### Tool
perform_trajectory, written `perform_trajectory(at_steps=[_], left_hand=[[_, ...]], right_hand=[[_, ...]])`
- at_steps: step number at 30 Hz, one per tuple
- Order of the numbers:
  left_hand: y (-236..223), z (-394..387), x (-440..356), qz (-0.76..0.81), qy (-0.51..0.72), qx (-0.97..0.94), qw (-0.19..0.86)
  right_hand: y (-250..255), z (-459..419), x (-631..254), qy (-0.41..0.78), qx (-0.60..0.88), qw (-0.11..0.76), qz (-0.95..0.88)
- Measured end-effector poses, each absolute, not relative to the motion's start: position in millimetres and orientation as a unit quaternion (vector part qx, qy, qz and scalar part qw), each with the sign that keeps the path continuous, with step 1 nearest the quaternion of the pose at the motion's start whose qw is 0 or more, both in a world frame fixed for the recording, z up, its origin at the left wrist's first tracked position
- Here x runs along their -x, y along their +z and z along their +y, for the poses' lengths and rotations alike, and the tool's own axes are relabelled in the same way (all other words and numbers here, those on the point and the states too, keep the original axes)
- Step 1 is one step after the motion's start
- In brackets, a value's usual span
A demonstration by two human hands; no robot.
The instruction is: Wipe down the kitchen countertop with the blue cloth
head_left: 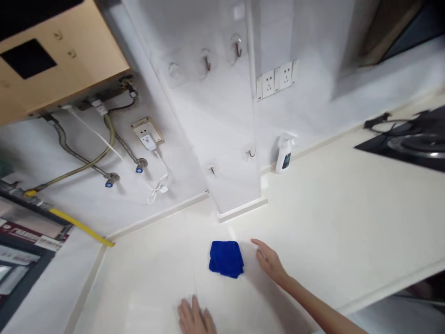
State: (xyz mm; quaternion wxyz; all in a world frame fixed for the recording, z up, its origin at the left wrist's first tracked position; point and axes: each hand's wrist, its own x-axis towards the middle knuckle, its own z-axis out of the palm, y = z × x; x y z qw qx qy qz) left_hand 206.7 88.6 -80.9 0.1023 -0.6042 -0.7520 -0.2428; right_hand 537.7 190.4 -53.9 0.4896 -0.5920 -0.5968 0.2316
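Note:
A folded blue cloth [226, 259] lies on the cream countertop [330, 218] near the wall column. My right hand [269, 260] hovers just to the right of the cloth, fingers stretched out and apart, holding nothing and a small gap away from the cloth. My left hand [194, 317] rests flat on the counter at the bottom edge of the picture, below and left of the cloth, fingers extended; only part of it shows.
A white spray bottle [285, 153] stands against the wall at the back. A black gas hob [410, 141] sits at the far right. Hooks, wall sockets [276, 80], hoses with valves and a yellow pipe [81, 226] line the wall at left.

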Motion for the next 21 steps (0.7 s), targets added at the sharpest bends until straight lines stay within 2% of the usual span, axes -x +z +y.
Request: perform_trajectory(at_steps=[4,8,11,16,21], left_hand=[[-58,147,-277,-0.653,-0.256,0.713,0.000],[-40,197,-330,-0.582,-0.269,0.767,-0.030],[-43,219,-343,-0.578,-0.252,0.775,-0.037],[-53,229,-317,-0.533,-0.233,0.813,-0.009],[-26,260,-240,-0.433,-0.165,0.886,-0.007]], right_hand=[[-86,141,-598,0.085,0.598,0.428,-0.672],[-109,97,-613,-0.039,0.593,0.359,-0.720],[-116,81,-605,-0.091,0.600,0.312,-0.731],[-109,80,-597,-0.114,0.614,0.284,-0.728],[-99,79,-596,-0.108,0.623,0.284,-0.721]])
